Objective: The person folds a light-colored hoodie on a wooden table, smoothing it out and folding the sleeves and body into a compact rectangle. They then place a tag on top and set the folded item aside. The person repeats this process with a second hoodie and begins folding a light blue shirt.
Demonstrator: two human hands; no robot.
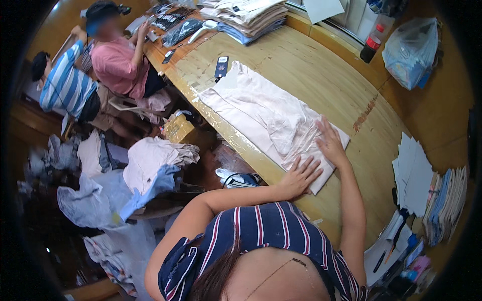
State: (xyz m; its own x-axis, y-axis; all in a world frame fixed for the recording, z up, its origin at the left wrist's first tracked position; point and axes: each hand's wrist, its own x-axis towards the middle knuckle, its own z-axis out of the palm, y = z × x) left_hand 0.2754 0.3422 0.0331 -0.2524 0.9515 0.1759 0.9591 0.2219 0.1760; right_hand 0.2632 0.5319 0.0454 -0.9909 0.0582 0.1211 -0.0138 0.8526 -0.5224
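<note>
Hands, left (299,176) and right (329,140), press spread flat on pale shirt (266,120).

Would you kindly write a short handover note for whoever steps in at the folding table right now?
Left hand: flat, palm down on the near end of the pale pink garment, at the table's front edge.
Right hand: flat on the same end, further in, fingers spread.
The garment lies lengthwise on the wooden table, a dark hang tag at its far end.
Done: sides look folded in, making a long strip.
Left: probably the crosswise folds. White card sheets and a stack of folded garments sit to the right.
</note>
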